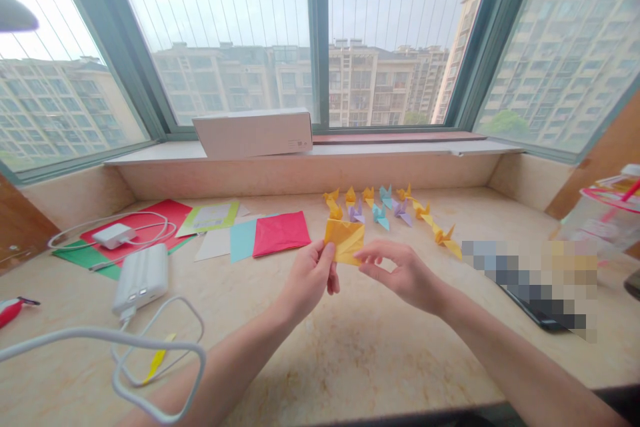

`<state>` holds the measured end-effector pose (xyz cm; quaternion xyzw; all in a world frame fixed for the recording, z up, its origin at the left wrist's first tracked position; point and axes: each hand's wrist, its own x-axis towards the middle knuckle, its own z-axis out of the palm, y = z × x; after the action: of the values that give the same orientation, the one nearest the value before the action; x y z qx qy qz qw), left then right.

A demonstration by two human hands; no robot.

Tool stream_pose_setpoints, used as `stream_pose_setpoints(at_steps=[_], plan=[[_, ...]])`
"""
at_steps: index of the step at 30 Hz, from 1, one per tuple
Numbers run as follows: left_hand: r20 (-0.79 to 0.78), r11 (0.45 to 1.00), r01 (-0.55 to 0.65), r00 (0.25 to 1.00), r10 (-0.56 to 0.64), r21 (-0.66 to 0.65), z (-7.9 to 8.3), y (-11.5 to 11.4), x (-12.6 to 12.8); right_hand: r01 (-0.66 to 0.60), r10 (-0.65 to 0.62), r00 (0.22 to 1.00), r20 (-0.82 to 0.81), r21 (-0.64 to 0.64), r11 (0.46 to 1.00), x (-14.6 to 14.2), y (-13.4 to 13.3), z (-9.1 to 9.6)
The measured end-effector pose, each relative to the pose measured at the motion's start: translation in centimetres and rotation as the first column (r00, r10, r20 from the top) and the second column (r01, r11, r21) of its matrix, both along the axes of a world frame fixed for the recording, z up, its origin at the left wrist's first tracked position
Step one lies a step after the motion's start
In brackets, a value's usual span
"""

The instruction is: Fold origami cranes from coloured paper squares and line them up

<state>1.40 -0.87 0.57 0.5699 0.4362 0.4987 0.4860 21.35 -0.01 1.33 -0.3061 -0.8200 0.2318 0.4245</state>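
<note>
A small folded yellow origami paper (346, 240) with diagonal creases is held up above the counter between both hands. My left hand (316, 265) pinches its left edge, thumb in front. At the lower right corner, my right hand (393, 268) has thumb and fingertips closed around the paper's edge. Just behind it stand several folded paper cranes: yellow ones, light blue ones such as this blue crane (381, 217), and purple ones such as this purple crane (403, 212). One yellow crane (445, 238) sits nearer, to the right of the others.
Left of my hands lie a red paper packet (282, 234) and coloured sheets. A white power bank (141, 278) with a looping white cable (165, 345) is at the left. A pixelated dark phone (540, 303) and a plastic cup (613, 213) are right. A white box (254, 134) rests on the sill.
</note>
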Motion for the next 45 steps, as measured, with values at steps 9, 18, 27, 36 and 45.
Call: stream_pose_setpoints(at_steps=[9,18,27,36,45], plan=[[-0.097,0.999,0.037,0.995,-0.034,0.028,0.0,-0.1,0.0,0.02,-0.017,0.999,0.046,-0.061,0.998,0.2,0.0,0.6],[-0.084,0.996,0.094,0.992,-0.094,0.003,0.1,-0.7,0.5,0.13,-0.115,0.985,-0.132,0.116,0.985,0.3,0.1,0.3],[0.108,0.975,0.19,0.978,-0.178,-0.116,0.5,-0.7,0.3,0.08,-0.118,0.991,0.057,0.445,0.892,1.1,0.5,-0.2],[0.005,0.981,0.183,0.983,-0.183,-0.067,0.7,-1.0,0.6,0.022,-0.011,0.999,-0.032,0.397,0.918,0.7,0.4,0.1],[-0.107,0.987,0.16,0.982,-0.158,0.011,0.2,-1.2,0.7,0.067,-0.076,0.997,0.002,0.441,0.895,0.8,0.6,-0.4]])
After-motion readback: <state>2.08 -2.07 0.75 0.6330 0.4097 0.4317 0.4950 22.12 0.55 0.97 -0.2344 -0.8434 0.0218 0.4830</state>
